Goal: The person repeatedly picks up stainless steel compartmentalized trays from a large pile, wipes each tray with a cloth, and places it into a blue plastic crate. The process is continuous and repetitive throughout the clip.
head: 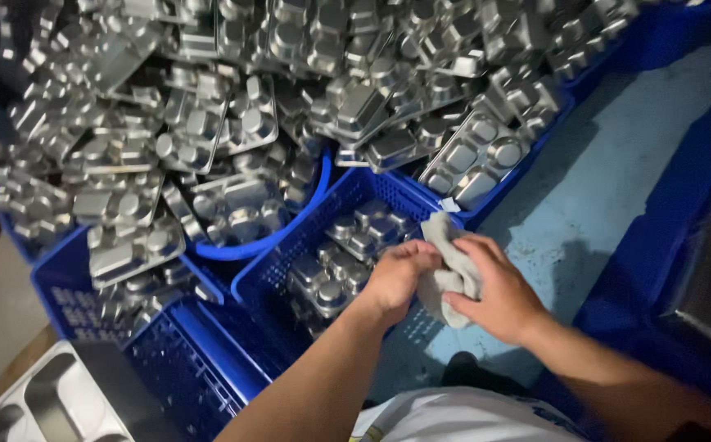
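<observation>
My left hand [396,278] and my right hand [498,290] are together over the near edge of a blue perforated crate [282,262]. Both grip a crumpled grey cloth [445,245], the right hand wrapped around its lower part, the left hand closed against its left side. Inside the crate below my hands lie several shiny metal compartment trays [347,254], stacked at a tilt.
A large heap of metal compartment trays [273,98] fills blue crates and a round blue tub [290,229] at the back and left. More blue crates [191,368] stand near left, another at right [683,270]. Bare blue floor [609,180] lies at right. A steel tray [44,401] sits bottom left.
</observation>
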